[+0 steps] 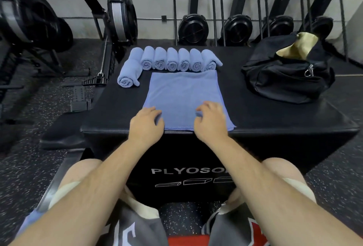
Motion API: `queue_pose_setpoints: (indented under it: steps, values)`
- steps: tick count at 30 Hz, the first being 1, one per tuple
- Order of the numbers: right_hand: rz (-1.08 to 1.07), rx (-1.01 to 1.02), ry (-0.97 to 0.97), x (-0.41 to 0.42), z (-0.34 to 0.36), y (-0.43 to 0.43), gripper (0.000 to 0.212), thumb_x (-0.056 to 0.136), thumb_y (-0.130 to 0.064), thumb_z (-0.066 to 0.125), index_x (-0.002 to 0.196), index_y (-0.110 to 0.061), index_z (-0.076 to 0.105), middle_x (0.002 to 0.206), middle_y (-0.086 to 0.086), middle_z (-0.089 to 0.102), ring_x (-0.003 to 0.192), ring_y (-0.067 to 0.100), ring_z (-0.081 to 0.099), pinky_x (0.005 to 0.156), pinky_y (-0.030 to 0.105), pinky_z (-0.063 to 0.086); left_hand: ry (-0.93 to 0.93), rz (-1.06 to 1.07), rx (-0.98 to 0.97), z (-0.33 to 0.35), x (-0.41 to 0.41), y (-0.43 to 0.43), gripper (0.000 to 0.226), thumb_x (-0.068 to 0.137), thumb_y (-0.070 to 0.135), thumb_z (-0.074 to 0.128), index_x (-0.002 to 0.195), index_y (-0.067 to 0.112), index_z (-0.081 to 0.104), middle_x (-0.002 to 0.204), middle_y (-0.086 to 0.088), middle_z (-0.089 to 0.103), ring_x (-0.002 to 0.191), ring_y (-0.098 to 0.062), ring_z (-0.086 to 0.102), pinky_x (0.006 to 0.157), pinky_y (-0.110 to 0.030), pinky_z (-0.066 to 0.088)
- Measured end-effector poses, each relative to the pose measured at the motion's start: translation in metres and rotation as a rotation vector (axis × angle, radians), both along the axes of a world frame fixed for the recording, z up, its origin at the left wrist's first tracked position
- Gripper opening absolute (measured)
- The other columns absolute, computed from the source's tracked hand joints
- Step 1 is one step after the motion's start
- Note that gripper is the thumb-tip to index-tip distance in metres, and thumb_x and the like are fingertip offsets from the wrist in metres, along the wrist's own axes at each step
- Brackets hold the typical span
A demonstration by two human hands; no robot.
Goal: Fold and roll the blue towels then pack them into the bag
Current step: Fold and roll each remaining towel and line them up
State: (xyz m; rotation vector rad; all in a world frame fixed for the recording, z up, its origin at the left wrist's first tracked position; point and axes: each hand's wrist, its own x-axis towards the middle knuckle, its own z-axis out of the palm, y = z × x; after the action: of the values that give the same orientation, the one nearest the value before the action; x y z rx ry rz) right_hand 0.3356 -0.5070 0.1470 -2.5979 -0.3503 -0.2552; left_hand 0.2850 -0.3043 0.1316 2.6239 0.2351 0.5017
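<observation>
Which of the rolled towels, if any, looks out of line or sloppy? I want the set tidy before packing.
Two stand out. The leftmost rolled towel lies angled and nearer the person than the straight row of rolled towels. The rightmost roll has a loose flap sticking out to its right. The bag sits open, nothing packed visibly.

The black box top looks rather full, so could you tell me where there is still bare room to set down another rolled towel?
Bare patches on the box top: between the flat towel and the black bag, and the near left corner, in front of the angled roll. The far edge is crowded by the row of rolled towels; both hands occupy the flat towel's near edge.
</observation>
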Motion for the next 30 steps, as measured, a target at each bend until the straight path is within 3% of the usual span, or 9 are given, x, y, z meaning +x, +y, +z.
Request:
queue_pose_setpoints:
  steps: [4, 7, 9, 13, 16, 19, 24, 26, 30]
  values:
    - [0.27, -0.105, 0.083, 0.004, -0.006, 0.03, 0.043, 0.103, -0.027, 0.043, 0.145, -0.016, 0.047, 0.167, 0.003, 0.022, 0.156, 0.026, 0.009, 0.117, 0.045, 0.027, -0.032, 0.001, 0.076, -0.005, -0.002, 0.0, 0.034, 0.085, 0.032, 0.05, 0.102, 0.023, 0.077, 0.104, 0.006, 0.073, 0.109, -0.024, 0.062, 0.092, -0.041, 0.045]
    - [0.213, -0.235, 0.014, 0.016, -0.006, 0.041, 0.036, 0.102, -0.033, 0.045, 0.13, -0.014, 0.056, 0.139, 0.008, 0.054, 0.132, 0.032, 0.044, 0.104, 0.041, 0.036, -0.088, 0.053, 0.119, -0.004, 0.004, 0.005, 0.027, 0.084, 0.033, 0.051, 0.091, 0.028, 0.077, 0.099, 0.011, 0.071, 0.108, -0.022, 0.057, 0.09, -0.041, 0.039]
    - [0.135, -0.249, -0.042, 0.027, 0.002, 0.053, 0.029, 0.1, -0.031, 0.046, 0.117, -0.012, 0.061, 0.122, 0.01, 0.062, 0.117, 0.033, 0.05, 0.096, 0.041, 0.038, -0.141, 0.04, 0.134, -0.001, 0.017, 0.011, 0.031, 0.085, 0.033, 0.049, 0.088, 0.023, 0.078, 0.099, 0.006, 0.07, 0.105, -0.024, 0.06, 0.084, -0.041, 0.045]
    - [0.174, -0.303, -0.061, 0.058, 0.008, 0.079, 0.032, 0.099, -0.025, 0.046, 0.125, -0.012, 0.06, 0.129, 0.011, 0.058, 0.126, 0.033, 0.047, 0.1, 0.041, 0.036, 0.027, -0.067, 0.125, 0.009, 0.057, 0.017, 0.036, 0.098, 0.03, 0.049, 0.121, 0.013, 0.071, 0.134, -0.004, 0.063, 0.125, -0.026, 0.057, 0.096, -0.041, 0.048]
    - [0.267, -0.297, 0.018, 0.084, 0.0, 0.09, 0.043, 0.102, -0.031, 0.042, 0.141, -0.015, 0.051, 0.158, 0.007, 0.038, 0.15, 0.029, 0.027, 0.118, 0.039, 0.025, 0.22, -0.085, 0.175, 0.009, 0.082, 0.021, 0.041, 0.106, 0.036, 0.038, 0.137, 0.015, 0.054, 0.148, -0.003, 0.05, 0.14, -0.023, 0.042, 0.108, -0.042, 0.038]
    - [0.321, -0.309, 0.111, 0.095, -0.009, 0.089, 0.055, 0.107, -0.042, 0.029, 0.16, -0.024, 0.028, 0.17, -0.001, 0.013, 0.157, 0.022, 0.005, 0.125, 0.039, 0.005, 0.366, -0.056, 0.149, 0.005, 0.093, 0.034, 0.056, 0.109, 0.042, 0.025, 0.159, 0.016, 0.028, 0.168, 0.0, 0.02, 0.156, -0.019, 0.014, 0.124, -0.048, 0.016]
    - [0.309, -0.306, 0.108, 0.093, -0.016, 0.088, 0.059, 0.107, -0.047, 0.025, 0.162, -0.027, 0.021, 0.171, -0.003, 0.01, 0.157, 0.02, 0.003, 0.126, 0.039, 0.0, 0.293, 0.001, 0.264, 0.006, 0.115, 0.04, 0.053, 0.109, 0.033, 0.023, 0.156, 0.01, 0.033, 0.169, -0.004, 0.017, 0.157, -0.023, 0.009, 0.125, -0.045, 0.011]
    - [0.311, -0.285, 0.101, 0.093, -0.016, 0.088, 0.057, 0.107, -0.044, 0.025, 0.162, -0.027, 0.021, 0.17, -0.002, 0.013, 0.157, 0.021, 0.005, 0.126, 0.039, 0.001, 0.209, -0.065, 0.208, 0.01, 0.134, 0.035, 0.048, 0.109, 0.028, 0.028, 0.151, 0.009, 0.04, 0.167, -0.006, 0.025, 0.156, -0.024, 0.014, 0.124, -0.043, 0.013]
    - [0.269, -0.215, 0.119, 0.093, -0.016, 0.084, 0.056, 0.108, -0.038, 0.025, 0.162, -0.026, 0.02, 0.169, -0.004, 0.017, 0.157, 0.018, 0.008, 0.126, 0.038, 0.005, 0.309, -0.143, 0.099, 0.005, 0.17, 0.032, 0.051, 0.11, 0.031, 0.027, 0.156, 0.01, 0.033, 0.166, -0.009, 0.027, 0.154, -0.027, 0.019, 0.124, -0.043, 0.015]
